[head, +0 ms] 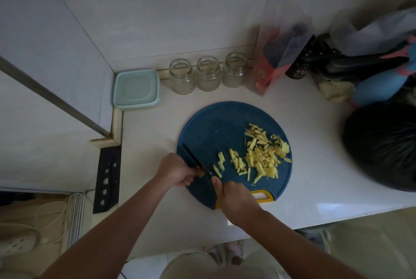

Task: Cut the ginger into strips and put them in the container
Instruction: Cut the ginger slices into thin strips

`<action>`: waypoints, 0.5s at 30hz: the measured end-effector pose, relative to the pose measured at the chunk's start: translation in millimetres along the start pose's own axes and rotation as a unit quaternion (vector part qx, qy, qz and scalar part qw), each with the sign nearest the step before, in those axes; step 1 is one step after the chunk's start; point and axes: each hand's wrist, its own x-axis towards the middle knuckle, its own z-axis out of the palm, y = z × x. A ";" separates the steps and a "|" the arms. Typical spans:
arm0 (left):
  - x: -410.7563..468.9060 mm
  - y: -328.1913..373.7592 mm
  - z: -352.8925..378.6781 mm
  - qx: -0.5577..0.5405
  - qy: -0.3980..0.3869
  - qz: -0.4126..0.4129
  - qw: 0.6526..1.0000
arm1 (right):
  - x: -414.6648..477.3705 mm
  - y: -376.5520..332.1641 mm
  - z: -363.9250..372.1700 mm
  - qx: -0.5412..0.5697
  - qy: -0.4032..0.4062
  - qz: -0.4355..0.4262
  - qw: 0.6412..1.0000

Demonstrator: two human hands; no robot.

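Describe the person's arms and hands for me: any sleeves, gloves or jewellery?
The left forearm and right forearm are bare to the frame edge, no sleeve in view. The left hand and right hand wear no gloves, and no ring, watch or bracelet is visible.

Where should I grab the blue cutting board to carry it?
Probably by the yellow handle on the near edge of the cutting board, coming from the front. Its slot lets your fingers hook through. Keep it level, since ginger strips lie loose on top.
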 end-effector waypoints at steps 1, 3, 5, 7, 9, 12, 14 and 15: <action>1.3 -0.3 -0.1 0.003 -0.001 0.001 1.000 | 0.7 -1.3 0.2 0.001 -0.004 0.004 1.000; 3.3 0.3 -0.8 0.009 -0.003 0.004 1.000 | 4.6 -3.4 4.1 -0.004 0.008 0.019 1.000; 5.0 1.0 -1.7 0.019 -0.007 0.004 1.000 | 6.8 -9.3 8.7 -0.019 0.018 0.039 0.999; 7.0 1.0 -3.3 0.025 -0.007 0.001 1.000 | 9.9 -16.3 13.3 -0.034 0.029 0.043 0.998; 7.9 1.3 -4.0 0.025 -0.006 -0.002 1.000 | 13.7 -23.8 14.4 -0.036 0.033 0.041 0.998; 5.0 1.8 -3.9 0.023 -0.005 0.001 1.000 | 21.7 -27.1 15.4 -0.027 0.054 0.034 0.998; 2.0 2.0 -2.7 0.021 -0.004 0.007 1.000 | 22.3 -22.3 10.5 0.009 0.058 0.049 0.997; 0.8 1.7 -2.0 0.019 -0.001 0.009 1.000 | 23.1 -15.7 8.4 0.040 0.054 0.056 0.996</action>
